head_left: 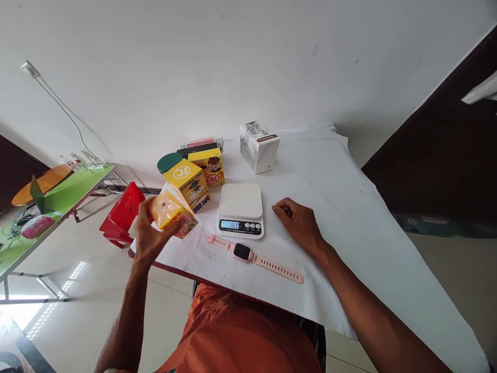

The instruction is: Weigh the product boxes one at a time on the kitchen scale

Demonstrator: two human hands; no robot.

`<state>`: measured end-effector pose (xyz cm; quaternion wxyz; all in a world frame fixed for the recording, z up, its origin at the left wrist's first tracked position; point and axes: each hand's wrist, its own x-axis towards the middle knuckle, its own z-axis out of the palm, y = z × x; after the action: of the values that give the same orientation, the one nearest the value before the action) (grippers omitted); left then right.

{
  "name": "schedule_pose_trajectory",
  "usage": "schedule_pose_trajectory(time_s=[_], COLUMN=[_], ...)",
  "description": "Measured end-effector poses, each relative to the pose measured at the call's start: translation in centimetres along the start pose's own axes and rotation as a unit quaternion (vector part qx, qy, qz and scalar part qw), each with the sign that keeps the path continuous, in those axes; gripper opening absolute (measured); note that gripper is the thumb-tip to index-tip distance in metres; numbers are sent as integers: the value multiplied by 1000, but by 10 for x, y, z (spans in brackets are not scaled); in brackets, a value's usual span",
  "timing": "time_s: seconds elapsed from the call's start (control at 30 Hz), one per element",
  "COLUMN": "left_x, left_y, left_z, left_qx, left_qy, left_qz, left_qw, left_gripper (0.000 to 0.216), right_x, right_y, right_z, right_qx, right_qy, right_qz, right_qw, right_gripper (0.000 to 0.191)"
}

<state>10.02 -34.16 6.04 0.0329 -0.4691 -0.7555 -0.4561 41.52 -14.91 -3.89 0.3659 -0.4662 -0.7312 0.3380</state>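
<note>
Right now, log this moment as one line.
left hand: holding yellow package | right hand: curled, beside scale | display: lit | pink watch: on scale's near side

An orange garment [240,331], leaning towards rust where it falls into shade, covers the person's body at the lower edge of the view. Its cloth looks soft and loose, with creases and shallow folds running through it (whether it is one piece or two cannot be told). A small dark patch [172,370] sits at its bottom left, too cropped to make out. The left forearm [126,321] and right forearm [361,290] are bare and slender, narrowing smoothly to the bare left hand [149,233] and right hand [298,223].
</note>
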Motion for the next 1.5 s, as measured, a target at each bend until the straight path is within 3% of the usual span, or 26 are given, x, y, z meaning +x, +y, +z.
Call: schedule_pose_trajectory(time_s=[0.13,0.27,0.37,0.43,0.53,0.6,0.73,0.87,0.97,1.03,1.13,1.23,1.3,1.37,1.5], left_x=[15,31,39,41,43,43,37,21,3,-10,-24,-28,-28,-26,-23], left_y=[-40,-64,-73,-77,-82,-85,-87,-79,-65,-54,-39,-29,-29,-32,-42], left_z=[13,38,49,53,55,57,60,53,46,44,53,73,88,98,105], left_qx=[13,0,-7,-11,-15,-12,-5,16,28,33,5,-59,-84,-94,-97], left_qy=[65,82,74,62,38,30,33,99,175,195,137,-23,-134,-204,-227], left_qz=[-53,-47,-37,-26,-9,1,-4,28,87,133,191,170,126,93,62], left_qw=[996,995,997,998,999,999,999,995,980,971,972,983,979,970,967], left_gripper=[87,87,84,84,85,87,102,114,94,75,47,24,26,34,41], right_x=[1,15,48,81,135,164,195,193,174,155,123,92,74,60,42], right_y=[-2,-5,-10,-18,-34,-46,-59,-49,-37,-36,-44,-57,-64,-69,-77], right_z=[-3,-14,-19,-16,0,15,35,26,5,-12,-35,-51,-56,-57,-48], right_qx=[-4,13,0,-23,-51,-59,-52,-47,-37,-36,-4,59,89,99,84], right_qy=[0,-59,-2,73,116,133,165,197,241,265,282,262,215,152,36], right_qz=[8,53,50,41,48,84,125,109,73,41,-8,-56,-71,-71,-54], right_qw=[1000,997,999,996,991,986,977,973,967,963,959,962,970,981,994], right_gripper=[29,33,36,52,91,104,90,72,67,64,60,59,58,59,62])
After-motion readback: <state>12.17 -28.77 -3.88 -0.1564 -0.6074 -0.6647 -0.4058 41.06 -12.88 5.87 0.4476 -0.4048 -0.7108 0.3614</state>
